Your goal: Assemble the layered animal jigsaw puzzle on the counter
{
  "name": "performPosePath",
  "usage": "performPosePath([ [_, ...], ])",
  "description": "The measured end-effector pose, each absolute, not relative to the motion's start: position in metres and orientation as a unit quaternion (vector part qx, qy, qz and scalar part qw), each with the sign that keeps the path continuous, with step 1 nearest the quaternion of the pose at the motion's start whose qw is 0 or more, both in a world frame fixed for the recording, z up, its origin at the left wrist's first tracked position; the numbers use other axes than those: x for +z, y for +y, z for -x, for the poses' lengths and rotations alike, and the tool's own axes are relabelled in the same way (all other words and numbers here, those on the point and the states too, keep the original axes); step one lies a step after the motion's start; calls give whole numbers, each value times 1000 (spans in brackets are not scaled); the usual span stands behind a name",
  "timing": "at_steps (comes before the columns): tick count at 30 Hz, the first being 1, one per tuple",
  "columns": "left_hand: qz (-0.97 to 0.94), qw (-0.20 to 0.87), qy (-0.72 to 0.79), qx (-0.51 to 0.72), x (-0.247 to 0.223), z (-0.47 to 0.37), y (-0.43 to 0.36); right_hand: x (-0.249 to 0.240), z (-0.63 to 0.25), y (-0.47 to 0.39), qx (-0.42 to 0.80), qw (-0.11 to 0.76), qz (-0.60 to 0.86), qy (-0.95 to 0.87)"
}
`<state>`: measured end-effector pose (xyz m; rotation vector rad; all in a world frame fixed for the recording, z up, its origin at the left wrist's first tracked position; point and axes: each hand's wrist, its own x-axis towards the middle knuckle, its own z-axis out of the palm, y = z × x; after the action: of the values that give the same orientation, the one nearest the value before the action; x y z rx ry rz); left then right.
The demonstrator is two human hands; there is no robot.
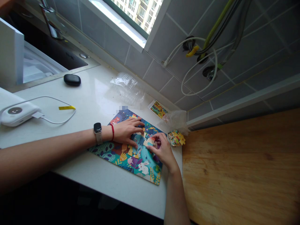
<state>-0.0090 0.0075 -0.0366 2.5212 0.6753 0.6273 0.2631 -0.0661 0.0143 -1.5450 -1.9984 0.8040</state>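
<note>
A colourful jigsaw puzzle (131,165) with animals and plants lies on the white counter. Across its upper middle rests my left hand (126,129), fingers spread over the pieces and nothing held in them. At the puzzle's right half, my right hand (161,148) pinches a pale puzzle piece (149,142) between thumb and fingers, just over or touching the picture; the exact contact is hard to make out. A small heap of loose puzzle pieces (176,138) sits by the counter's right edge, close to my right hand.
Clear plastic wrapping (127,86) and a picture card (157,109) lie near the tiled wall. A black case (72,80) and a white device with a cable (21,113) are on the left. A sink (53,53) is beyond; a wooden board (241,165) stands right.
</note>
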Motion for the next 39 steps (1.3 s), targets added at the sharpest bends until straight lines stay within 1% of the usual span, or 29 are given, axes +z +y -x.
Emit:
performPosePath([
  [8,-913,230,245,231,-37,9,8,9,-269,-65,290,229,564,-739],
  [16,-909,225,251,246,-40,8,9,15,-267,-65,272,227,537,-765],
  [20,-911,216,266,230,-39,7,10,14,-267,-64,263,229,518,-781],
  [23,-913,207,271,223,-40,7,10,15,-266,-65,274,223,500,-790],
  [27,-906,215,271,243,-42,8,11,16,-263,-66,290,213,483,-798],
  [30,-903,217,270,252,-44,8,12,14,-257,-67,269,208,499,-797],
  [35,-906,210,272,248,-43,8,11,8,-244,-70,213,206,565,-770],
  [39,-906,210,277,242,-42,8,11,11,-246,-70,223,189,552,-781],
])
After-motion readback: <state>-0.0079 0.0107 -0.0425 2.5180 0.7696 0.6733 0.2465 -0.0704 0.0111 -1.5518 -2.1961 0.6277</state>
